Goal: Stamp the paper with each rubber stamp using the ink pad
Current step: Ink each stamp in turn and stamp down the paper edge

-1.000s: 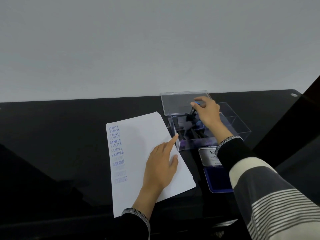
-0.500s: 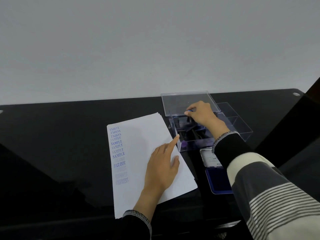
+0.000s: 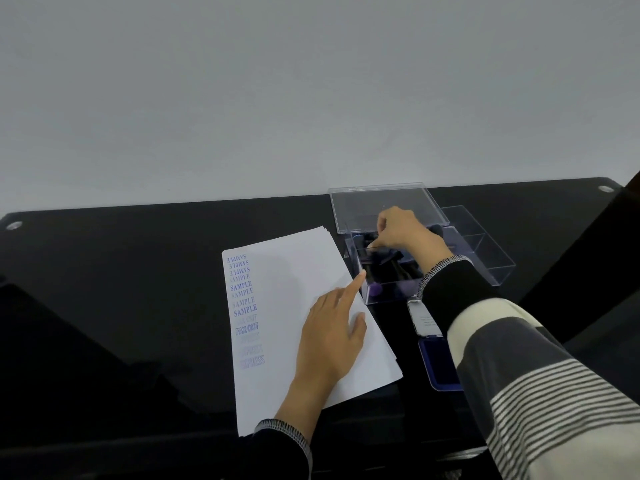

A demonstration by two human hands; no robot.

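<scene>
Paper: one stack, stamped column.
Left hand: flat on it, fingers straight.
Right hand: inside one clear box; grasp unclear.
Ink pad: one, lid up.

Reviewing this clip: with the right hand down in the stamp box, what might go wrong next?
The right hand reaches among crowded stamps in the clear box; it may pick one already used. The sleeve hangs over the open ink pad and might smear. The left hand lies flat on loose paper, which may shift.
</scene>
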